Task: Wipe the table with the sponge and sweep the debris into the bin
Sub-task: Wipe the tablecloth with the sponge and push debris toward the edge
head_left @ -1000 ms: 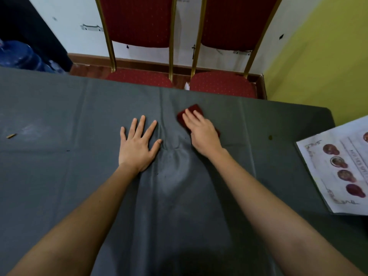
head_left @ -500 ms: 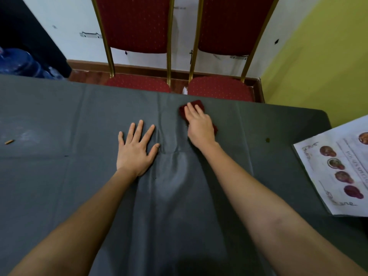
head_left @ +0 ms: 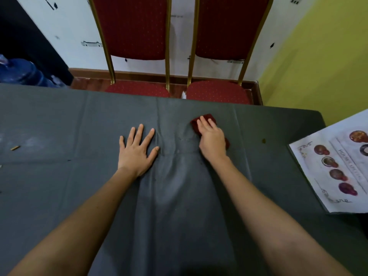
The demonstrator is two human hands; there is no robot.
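Head view, the only view; all places are given from the sponge (head_left: pixel 207 117). The dark red sponge lies flat on the grey-clothed worktop (head_left: pixel 59 120), towards its far edge and directly under the right grip (head_left: pixel 212 139). That grip is flat, fingers straight and together, palm pressing down; it pinches nothing. A corner of the sponge shows beyond the fingertips and a sliver shows beside the heel of the palm, so its long axis appears to run along the hand, far-left to near-right. The left grip (head_left: pixel 136 152) rests left of the sponge and apart from it, fingers spread flat on the cloth, holding nothing. The cloth is creased between the two grips. A brown speck (head_left: pixel 263 140) lies near the sponge on its right. A tan stick (head_left: pixel 15 148) and a pale smear (head_left: pixel 29 140) lie far to its left, well beyond the left grip. A printed sheet (head_left: pixel 328 166) lies further right than the speck. No bin is in view. Judgement: the right grip is the nearer to the speck, so a rightward stroke meets it first; the stick calls for a long pass leftward across the braced cloth
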